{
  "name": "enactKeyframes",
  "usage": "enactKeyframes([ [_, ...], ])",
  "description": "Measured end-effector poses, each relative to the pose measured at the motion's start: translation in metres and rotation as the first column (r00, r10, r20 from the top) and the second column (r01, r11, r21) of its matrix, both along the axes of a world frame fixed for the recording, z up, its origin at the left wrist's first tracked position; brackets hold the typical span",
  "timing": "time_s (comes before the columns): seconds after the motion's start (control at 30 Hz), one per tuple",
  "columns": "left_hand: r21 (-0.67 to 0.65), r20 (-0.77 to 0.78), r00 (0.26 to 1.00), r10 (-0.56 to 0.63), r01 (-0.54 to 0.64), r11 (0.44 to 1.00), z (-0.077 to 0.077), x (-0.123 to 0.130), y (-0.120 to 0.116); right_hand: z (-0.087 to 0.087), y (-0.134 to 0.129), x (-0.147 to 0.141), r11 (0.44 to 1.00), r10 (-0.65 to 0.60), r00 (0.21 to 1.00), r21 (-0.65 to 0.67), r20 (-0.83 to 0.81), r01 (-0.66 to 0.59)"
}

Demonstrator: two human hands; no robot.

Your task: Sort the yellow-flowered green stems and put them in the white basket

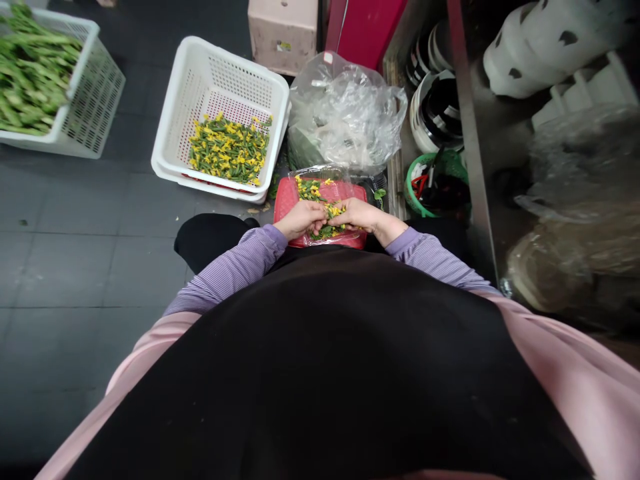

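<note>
My left hand (306, 219) and my right hand (358, 215) meet over a red tray (287, 200) close to my lap. Between their closed fingers are small yellow-flowered green stems (334, 211). More of these flowering stems lie in a clear plastic container (320, 175) on the red tray, partly covered by my hands. Beyond my left hand, a white perforated basket (170, 127) holds a loose layer of the same yellow-flowered stems (230, 150).
A clear plastic bag (345, 117) sits behind the tray. At far left is a white crate (95, 93) of thick green stalks (37, 73). To the right are a green basket (413, 200) with tools and a metal shelf edge (473, 147). A pinkish box (283, 33) stands behind.
</note>
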State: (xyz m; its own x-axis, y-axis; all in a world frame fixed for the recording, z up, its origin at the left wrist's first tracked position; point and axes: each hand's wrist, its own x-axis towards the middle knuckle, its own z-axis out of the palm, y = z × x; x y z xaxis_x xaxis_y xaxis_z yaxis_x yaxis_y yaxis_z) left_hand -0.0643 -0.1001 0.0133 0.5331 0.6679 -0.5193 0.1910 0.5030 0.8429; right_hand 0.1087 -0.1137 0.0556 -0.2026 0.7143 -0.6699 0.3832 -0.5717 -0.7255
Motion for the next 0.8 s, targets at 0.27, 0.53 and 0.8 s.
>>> enactKeyframes([
  [0.27,0.107,-0.028,0.997,0.074,-0.07,0.992,-0.001,0.009,-0.003,0.001,0.003,0.009,0.999,0.047,0.981,-0.023,0.186,-0.043],
  [0.53,0.151,-0.082,0.996,0.019,-0.007,0.989,0.006,0.008,-0.006,-0.008,0.002,0.007,0.995,0.087,0.981,0.033,0.171,-0.094],
  [0.8,0.159,-0.22,0.975,-0.03,0.066,0.985,-0.028,0.006,-0.007,-0.016,0.006,0.036,0.985,-0.153,0.987,-0.093,-0.057,0.148],
])
